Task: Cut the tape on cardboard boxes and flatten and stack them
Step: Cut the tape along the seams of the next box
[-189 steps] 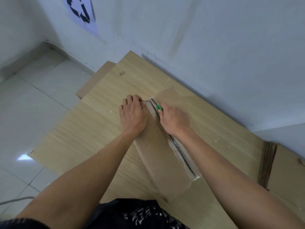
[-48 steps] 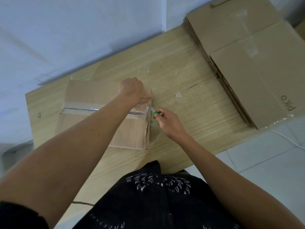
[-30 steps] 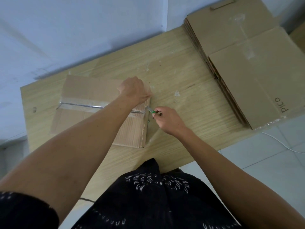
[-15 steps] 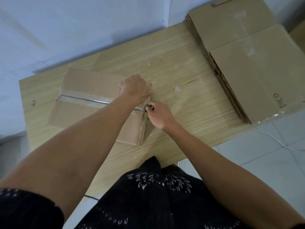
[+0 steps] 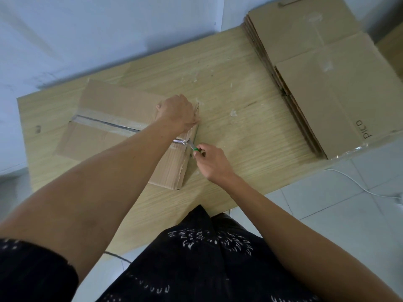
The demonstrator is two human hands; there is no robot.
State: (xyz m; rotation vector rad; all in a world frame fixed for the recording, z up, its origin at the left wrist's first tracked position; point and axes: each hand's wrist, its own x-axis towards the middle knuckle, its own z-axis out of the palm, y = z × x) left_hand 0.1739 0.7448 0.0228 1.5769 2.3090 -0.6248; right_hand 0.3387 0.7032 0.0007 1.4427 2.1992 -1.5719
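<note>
Now, one box [image 5: 122, 101], one cutter [image 5: 195, 149], one stack [image 5: 327, 83].
My left hand [image 5: 177, 112] grips the box end; fingers [image 5: 202, 153] of my right hand [image 5: 214, 163] pinch the cutter at the tape [image 5: 104, 124].

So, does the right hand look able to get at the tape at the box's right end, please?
Probably yes. The right hand holds the cutter right at that tape; the left hand holds the box edge farther back, and its forearm crosses the seam away from that spot.
</note>
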